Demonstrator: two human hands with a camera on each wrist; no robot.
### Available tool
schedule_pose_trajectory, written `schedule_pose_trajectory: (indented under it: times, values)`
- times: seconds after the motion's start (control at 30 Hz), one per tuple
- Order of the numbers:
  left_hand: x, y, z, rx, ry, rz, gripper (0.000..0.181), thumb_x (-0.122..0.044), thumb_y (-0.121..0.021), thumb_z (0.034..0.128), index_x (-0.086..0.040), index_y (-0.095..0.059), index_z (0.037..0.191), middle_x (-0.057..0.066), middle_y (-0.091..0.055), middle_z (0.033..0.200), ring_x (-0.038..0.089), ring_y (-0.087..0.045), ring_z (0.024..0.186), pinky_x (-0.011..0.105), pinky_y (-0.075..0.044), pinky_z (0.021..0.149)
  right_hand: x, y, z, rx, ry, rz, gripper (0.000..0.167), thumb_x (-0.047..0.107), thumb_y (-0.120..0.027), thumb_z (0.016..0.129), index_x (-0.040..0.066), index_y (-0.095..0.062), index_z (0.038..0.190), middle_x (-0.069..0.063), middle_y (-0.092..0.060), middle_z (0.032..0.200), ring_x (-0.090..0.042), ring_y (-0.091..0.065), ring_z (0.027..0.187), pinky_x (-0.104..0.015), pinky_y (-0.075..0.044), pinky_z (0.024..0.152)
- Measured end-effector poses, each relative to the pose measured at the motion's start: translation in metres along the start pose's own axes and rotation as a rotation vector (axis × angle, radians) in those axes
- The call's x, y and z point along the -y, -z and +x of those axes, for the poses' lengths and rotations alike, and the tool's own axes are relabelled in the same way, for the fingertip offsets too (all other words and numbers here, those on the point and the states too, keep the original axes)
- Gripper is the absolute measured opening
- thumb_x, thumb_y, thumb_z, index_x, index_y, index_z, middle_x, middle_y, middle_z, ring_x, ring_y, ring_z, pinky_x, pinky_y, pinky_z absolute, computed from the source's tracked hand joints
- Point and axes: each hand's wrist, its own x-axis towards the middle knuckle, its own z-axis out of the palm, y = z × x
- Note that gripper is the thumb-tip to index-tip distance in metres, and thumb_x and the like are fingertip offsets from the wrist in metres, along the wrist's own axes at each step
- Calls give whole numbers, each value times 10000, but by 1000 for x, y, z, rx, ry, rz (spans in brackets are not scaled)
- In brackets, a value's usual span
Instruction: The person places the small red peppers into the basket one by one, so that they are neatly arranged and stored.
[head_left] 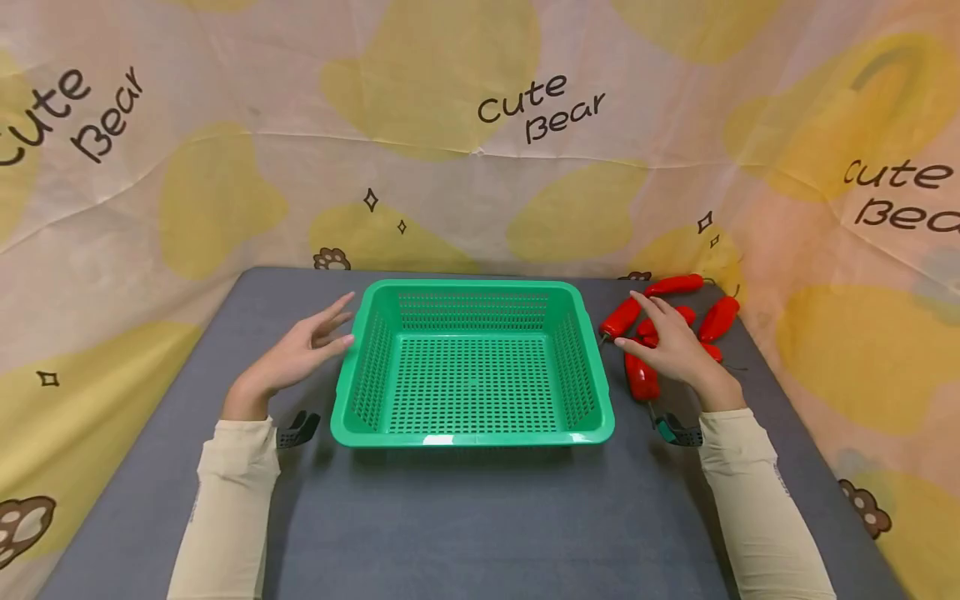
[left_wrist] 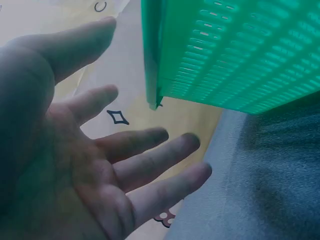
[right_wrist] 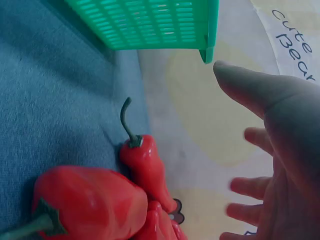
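Observation:
A green perforated basket (head_left: 472, 439) stands on the grey table, nothing inside it. At its left rim the left hand (head_left: 296, 354) hovers with spread fingers; in the left wrist view that hand (left_wrist: 110, 165) holds nothing, beside the basket wall (left_wrist: 235, 55). The right hand (head_left: 678, 350) is held above several red peppers (head_left: 642, 377) to the right of the basket, fingers extended. In the right wrist view the peppers (right_wrist: 92, 202) lie below the right hand (right_wrist: 270, 150), its thumb near the basket's rim (right_wrist: 212, 30). Some peppers are partly hidden by this hand.
A patterned cloth (head_left: 450, 208) with lettering hangs behind the table (head_left: 465, 533) and along both sides. Further peppers (head_left: 718, 319) lie near the table's back right corner, one (head_left: 675, 284) close to the back edge.

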Motion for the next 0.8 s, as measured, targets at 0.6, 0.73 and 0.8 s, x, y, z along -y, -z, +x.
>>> schedule_pose_trajectory:
  times: [0.6, 0.73, 0.8]
  values:
    - [11, -6, 2, 35, -57, -115, 742, -212, -630, 1015, -219, -220, 1633, 173, -228, 1677, 469, -371, 1459, 229, -501, 1007, -21, 5, -20, 112, 88, 149, 687, 323, -684, 973, 49, -401, 1537, -256, -399, 1563, -490, -396, 1394, -709, -372, 1079]
    - [10, -5, 4, 40, -78, -147, 742, -176, -628, 1014, -178, -218, 1633, 209, -232, 1667, 476, -390, 1437, 199, -514, 973, -28, 6, -23, 152, 150, 204, 641, 231, -693, 970, 4, -431, 1509, -267, -448, 1525, -504, -445, 1353, -694, -403, 1066]
    - [9, -5, 6, 40, -87, -167, 740, -158, -624, 1014, -162, -217, 1632, 227, -234, 1661, 481, -407, 1419, 191, -526, 951, -30, 8, -24, 176, 169, 241, 622, 194, -690, 968, -2, -439, 1503, -271, -458, 1516, -519, -448, 1345, -703, -395, 1067]
